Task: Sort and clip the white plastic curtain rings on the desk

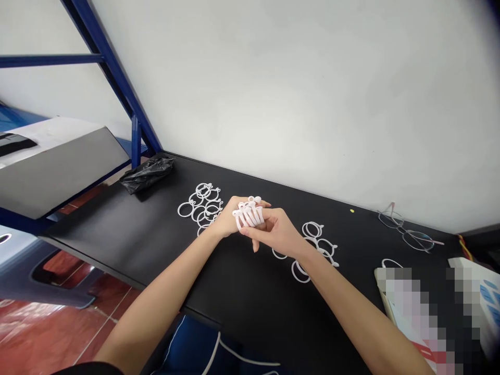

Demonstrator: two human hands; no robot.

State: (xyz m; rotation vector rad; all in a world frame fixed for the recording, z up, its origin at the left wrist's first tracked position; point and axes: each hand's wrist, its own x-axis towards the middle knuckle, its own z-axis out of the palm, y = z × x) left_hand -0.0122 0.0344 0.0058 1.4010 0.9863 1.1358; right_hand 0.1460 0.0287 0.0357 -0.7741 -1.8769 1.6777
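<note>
Several white curtain rings [250,215], each with a small eyelet, are bunched in a row around the fingers of my left hand [227,217]. My right hand [275,229] grips the same bunch from the right, its thumb pressed along the rings' lower side. Some left fingertips stick out beyond the rings; the rest are hidden behind the bunch and my right hand. On the black table, a loose group of white rings [186,210] lies left of my left hand. Another group of rings [300,272] lies partly under my right wrist and forearm.
A crumpled black plastic bag [146,174] lies at the table's [117,219] far left. Eyeglasses [417,240] rest near the wall at right, beside a white box [478,291] and a blurred-out item. A blue metal frame [117,78] stands at left, with a blue-grey plastic stool [58,271] below.
</note>
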